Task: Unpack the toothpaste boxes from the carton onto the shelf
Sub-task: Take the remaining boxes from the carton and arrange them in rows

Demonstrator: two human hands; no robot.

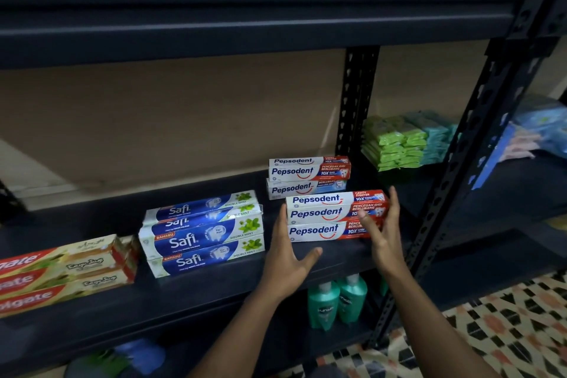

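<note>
Your left hand (287, 255) and right hand (386, 236), fingers straight and relaxed, flank the front stack of Pepsodent boxes (319, 213) on the dark shelf (214, 288), gripping nothing.

Shelf (214, 288), centre: front Pepsodent stack (322, 219). Rear Pepsodent stack (306, 173) at 11 o'clock, behind. Safi stack (202, 236) at 9 o'clock; Colgate stack (61, 276) at 8 o'clock, further out. Packets (395, 147) at 1 o'clock. Bottles (337, 301) at 6 o'clock, shelf below. Left hand (288, 255) at front stack's 9 o'clock end, right hand (385, 233) at 3 o'clock end.
</note>
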